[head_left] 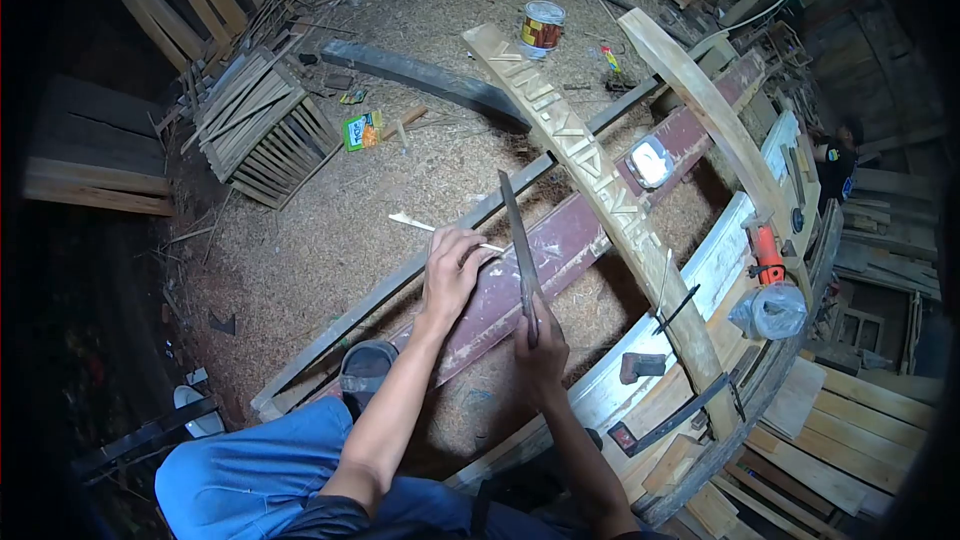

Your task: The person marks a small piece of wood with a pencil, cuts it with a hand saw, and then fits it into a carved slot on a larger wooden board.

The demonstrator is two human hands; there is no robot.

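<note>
My left hand [452, 275] is closed around a thin pale wood strip [412, 222], whose light end sticks out to the left and whose other end points toward the blade. In my right hand [541, 348] is a long dark machete-like blade [520, 240], gripped by its handle and pointing up and away from me. Both hands are above a worn maroon beam [485, 315]. Just right of the blade, a wooden board with raised carved letters [580, 152] lies across the beam. A tub of white paste [650, 162] sits on the beam beyond that board.
A second curved plank [700, 90] crosses farther right. An orange power tool [767, 252], a plastic-wrapped roll [778, 312] and a dark curved tool [675, 420] lie at right. A paint can [542, 28] and a slatted wooden stack [265, 130] stand on the shavings-covered floor. Another person [838, 162] is at far right.
</note>
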